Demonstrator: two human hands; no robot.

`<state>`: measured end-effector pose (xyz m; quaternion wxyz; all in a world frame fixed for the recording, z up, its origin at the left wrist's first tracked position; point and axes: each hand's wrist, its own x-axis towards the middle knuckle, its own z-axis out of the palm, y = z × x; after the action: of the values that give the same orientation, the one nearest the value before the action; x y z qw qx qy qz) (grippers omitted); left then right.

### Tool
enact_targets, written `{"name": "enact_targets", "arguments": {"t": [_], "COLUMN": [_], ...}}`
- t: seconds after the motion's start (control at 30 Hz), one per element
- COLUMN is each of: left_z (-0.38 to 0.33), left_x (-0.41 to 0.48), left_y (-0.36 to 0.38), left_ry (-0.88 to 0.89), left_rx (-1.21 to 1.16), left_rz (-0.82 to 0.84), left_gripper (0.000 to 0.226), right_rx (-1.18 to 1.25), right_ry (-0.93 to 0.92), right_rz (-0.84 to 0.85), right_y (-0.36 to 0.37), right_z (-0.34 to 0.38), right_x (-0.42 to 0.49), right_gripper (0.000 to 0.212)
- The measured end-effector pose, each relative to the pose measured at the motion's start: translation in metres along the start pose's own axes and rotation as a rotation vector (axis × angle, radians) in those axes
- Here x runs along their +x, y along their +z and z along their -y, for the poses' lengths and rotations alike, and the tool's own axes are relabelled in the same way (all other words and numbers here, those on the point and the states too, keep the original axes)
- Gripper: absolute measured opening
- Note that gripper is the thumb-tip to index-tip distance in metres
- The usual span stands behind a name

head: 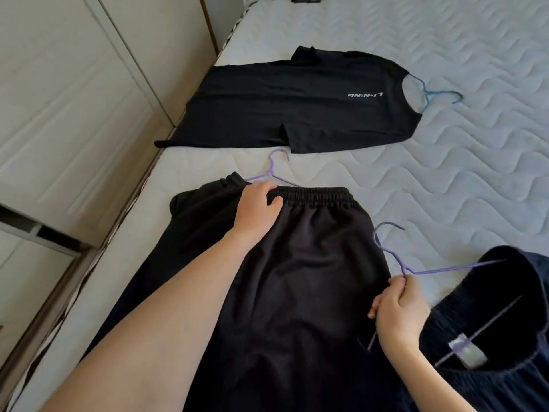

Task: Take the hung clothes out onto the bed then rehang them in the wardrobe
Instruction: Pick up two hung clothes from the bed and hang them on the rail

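**A:** Head view: what is noted of the left hand (258, 203)?

**B:** Fingers are curled over the elastic waistband (315, 194) of a black garment (297, 278), with the thumb pressed on the front, so the waistband is gripped. A lilac hanger (271, 173) is seen just beyond the knuckles. Its hook is pointed away and its arms are run under the hand toward the waistband.

**A:** And the right hand (398, 310)?

**B:** It is closed round the neck of a second lilac hanger (439, 270), just below the hook. One arm of that hanger is run off to the right of the hand into a dark navy garment (505, 322). This garment is bunched beside the wrist, and a pale label is shown inside it.

**A:** Where are the clothes laid?

**B:** All are laid on the quilted white bed (445, 173). The black garment is spread between the two hands and under the left forearm. A black T-shirt (297, 102) is laid flat well beyond the left hand, with a blue hanger (427, 95) protruding from its neck. Pale panelled doors (74, 114) are recorded left of the left arm, beside the bed edge.
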<state>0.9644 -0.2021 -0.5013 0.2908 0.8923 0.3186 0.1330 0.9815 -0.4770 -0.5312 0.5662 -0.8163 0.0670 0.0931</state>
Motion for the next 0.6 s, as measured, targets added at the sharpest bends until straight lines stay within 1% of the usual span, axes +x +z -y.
{"name": "enact_targets", "arguments": {"t": [0.03, 0.1, 0.2, 0.27, 0.33, 0.4, 0.47, 0.53, 0.6], "left_z": [0.0, 0.0, 0.004, 0.012, 0.017, 0.02, 0.024, 0.027, 0.025], "left_x": [0.011, 0.035, 0.067, 0.084, 0.093, 0.094, 0.097, 0.098, 0.095], "left_y": [0.005, 0.011, 0.012, 0.012, 0.011, 0.01, 0.006, -0.002, -0.013], "left_ry": [0.044, 0.058, -0.019, -0.089, -0.107, -0.084, -0.08, -0.089, -0.077], "left_rx": [0.062, 0.138, 0.249, 0.338, 0.385, 0.367, 0.301, 0.207, 0.137], "left_rz": [-0.002, -0.016, -0.007, 0.048, 0.119, 0.187, 0.274, 0.336, 0.326], "left_gripper": [0.035, 0.035, 0.03, 0.028, 0.031, 0.029, 0.024, 0.031, 0.036], "right_rx": [-0.032, -0.084, -0.141, -0.173, -0.191, -0.213, -0.206, -0.218, -0.232], "right_ry": [-0.033, -0.051, -0.01, 0.011, 0.012, 0.016, 0.03, 0.027, 0.021], "right_rz": [-0.022, -0.049, -0.071, -0.088, -0.104, -0.118, -0.126, -0.13, -0.116], "right_y": [0.002, 0.005, 0.012, 0.014, 0.015, 0.016, 0.019, 0.021, 0.02], "right_z": [0.0, -0.001, -0.006, -0.01, -0.012, -0.014, -0.015, -0.016, -0.017], "right_x": [-0.001, -0.001, 0.003, 0.007, 0.01, 0.011, 0.014, 0.015, 0.015], "right_gripper": [0.027, 0.026, 0.026, 0.025, 0.026, 0.025, 0.024, 0.024, 0.025]}}
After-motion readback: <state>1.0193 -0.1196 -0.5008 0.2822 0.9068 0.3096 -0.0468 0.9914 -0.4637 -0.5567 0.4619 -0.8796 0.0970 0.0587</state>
